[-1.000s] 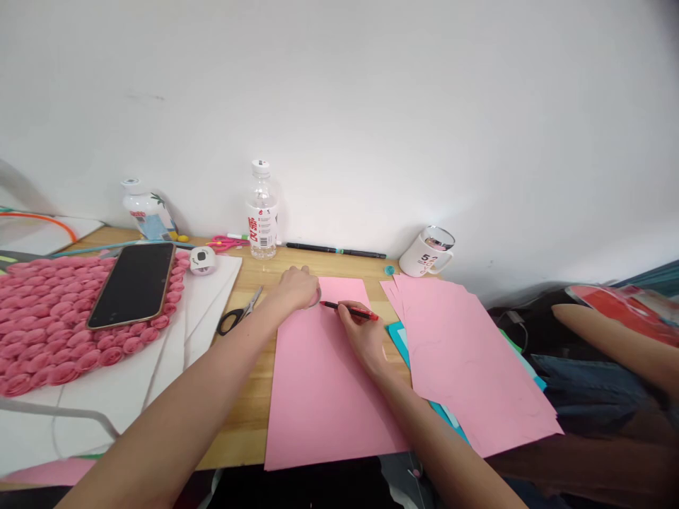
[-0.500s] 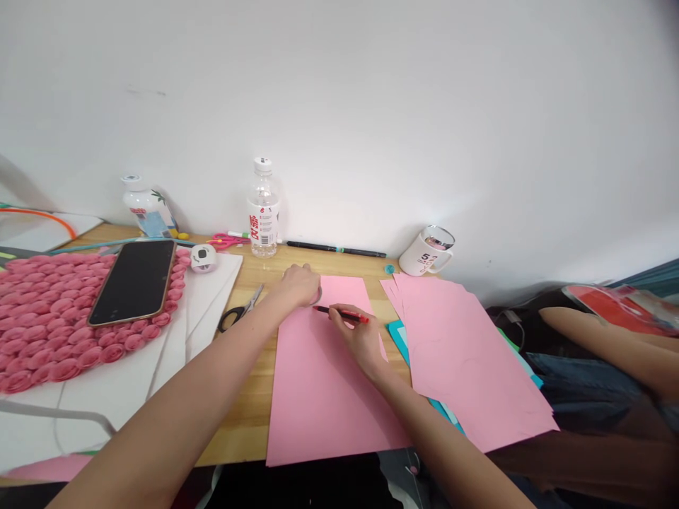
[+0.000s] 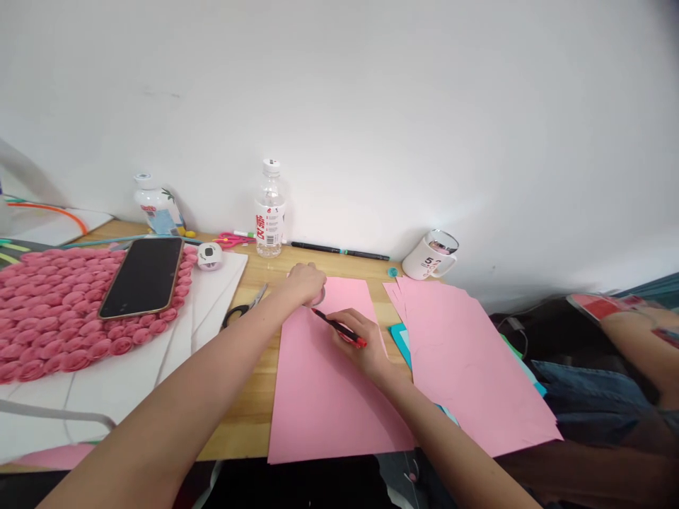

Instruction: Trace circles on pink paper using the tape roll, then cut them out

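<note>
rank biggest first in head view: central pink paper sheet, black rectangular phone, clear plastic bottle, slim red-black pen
1. Central pink paper sheet
2. Black rectangular phone
3. Clear plastic bottle
4. Slim red-black pen, in the right hand

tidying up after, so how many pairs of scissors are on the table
2: one black-handled pair lies on the table, left of the left hand; one pink pair lies farther back, beside the clear bottle. More may be hidden.
</note>
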Demonstrator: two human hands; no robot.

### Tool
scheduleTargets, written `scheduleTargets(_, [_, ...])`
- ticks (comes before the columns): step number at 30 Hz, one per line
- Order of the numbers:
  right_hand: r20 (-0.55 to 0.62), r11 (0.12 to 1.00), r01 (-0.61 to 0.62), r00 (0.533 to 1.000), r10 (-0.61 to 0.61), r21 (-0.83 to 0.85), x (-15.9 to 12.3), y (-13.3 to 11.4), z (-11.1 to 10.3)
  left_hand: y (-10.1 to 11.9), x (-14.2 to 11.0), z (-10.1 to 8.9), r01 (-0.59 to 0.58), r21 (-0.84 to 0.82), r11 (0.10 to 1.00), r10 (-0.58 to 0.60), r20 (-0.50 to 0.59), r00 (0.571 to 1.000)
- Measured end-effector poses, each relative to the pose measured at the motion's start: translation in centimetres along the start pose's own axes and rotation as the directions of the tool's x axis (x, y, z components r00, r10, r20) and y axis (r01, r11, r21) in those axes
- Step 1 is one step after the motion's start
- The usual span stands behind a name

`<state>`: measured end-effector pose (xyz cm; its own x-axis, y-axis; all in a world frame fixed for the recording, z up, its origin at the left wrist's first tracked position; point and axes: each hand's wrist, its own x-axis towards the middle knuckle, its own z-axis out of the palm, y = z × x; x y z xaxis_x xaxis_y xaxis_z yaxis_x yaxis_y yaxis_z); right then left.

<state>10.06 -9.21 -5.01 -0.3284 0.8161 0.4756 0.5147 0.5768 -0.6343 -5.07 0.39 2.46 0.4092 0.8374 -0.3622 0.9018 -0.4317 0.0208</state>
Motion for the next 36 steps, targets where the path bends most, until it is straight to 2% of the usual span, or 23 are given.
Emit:
scheduleTargets(5, [0.153, 0.985, 0.157, 0.978, -0.144, -0.075, 0.3, 0.8, 0.8, 0.4, 0.0, -0.4, 0.012, 0.013, 1.000, -0.012, 0.011, 1.000])
scheduleTargets(11, [0.224, 0.966, 0.224, 0.955, -0.192, -0.130, 0.5, 1.2, 0.5, 0.5, -0.1, -0.4, 0.015, 0.023, 1.000, -0.015, 0.010, 1.000])
scheduleTargets(20, [0.231, 0.951, 0.218, 0.959, -0.166, -0.221, 0.7, 0.5, -1.3, 0.6, -0.5, -0.7, 0.005, 0.017, 1.000, -0.005, 0.010, 1.000])
scheduleTargets(23, [0.221, 0.945, 0.234, 0.958, -0.184, -0.228, 0.5, 0.3, -0.8, 0.6, -0.4, -0.7, 0.001, 0.024, 1.000, -0.001, 0.010, 1.000])
scheduleTargets(28, [0.249, 0.928, 0.312, 0.933, -0.258, -0.206, 1.0, -0.3, 1.3, 0.5, -0.1, -0.6, -0.002, 0.038, 0.999, 0.002, 0.016, 1.000])
scheduleTargets(31, [0.228, 0.925, 0.306, 0.940, -0.256, -0.225, 1.5, -0.9, 2.2, 0.5, -0.1, -0.6, -0.008, 0.037, 0.999, 0.007, 0.013, 1.000])
scheduleTargets(36, [0.233, 0.922, 0.276, 0.948, -0.215, -0.273, 1.6, -1.1, 1.4, 0.4, -0.1, -0.4, -0.001, 0.026, 1.000, 0.000, 0.005, 1.000])
